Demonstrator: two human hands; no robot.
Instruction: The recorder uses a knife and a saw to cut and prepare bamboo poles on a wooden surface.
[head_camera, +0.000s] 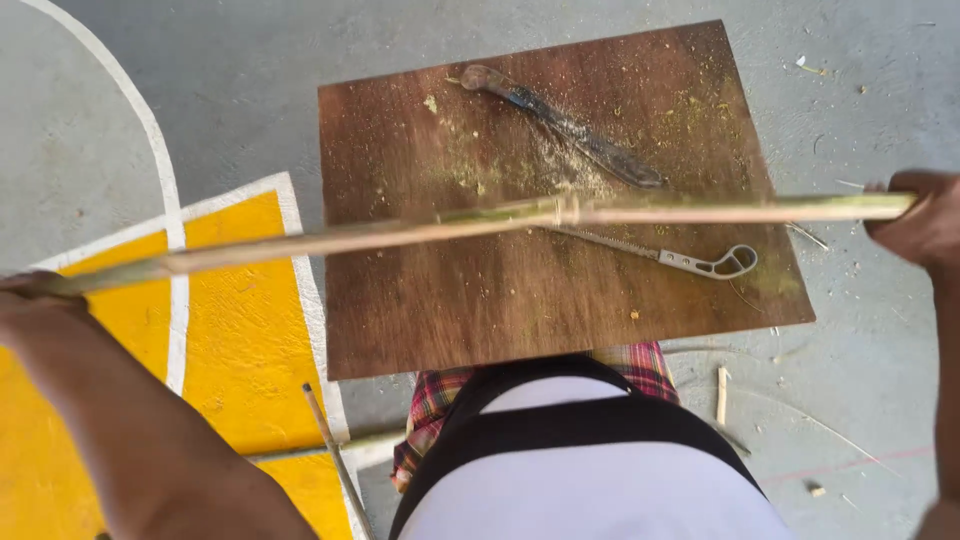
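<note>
Both hands grip a long, smooth, pale-green bamboo stick (480, 222) by its ends: left hand (30, 300) at nine o'clock, right hand (925, 220) at three o'clock, above the dusty wooden board (560, 300) bearing a rusty machete (565, 128) and thin serrated saw (660, 255).

**On and around the wooden board**

A brown wooden board (520, 310) lies on the grey concrete floor (860, 380), dusted with pale shavings near its far edge. A dark, worn knife (565, 125) lies slantwise by the far edge; a small metal saw (670, 258) (handle looped) rests near the right edge. Yellow and white painted markings (235, 330) cover the floor on the left, where a thin stick (335, 460) lies.
</note>
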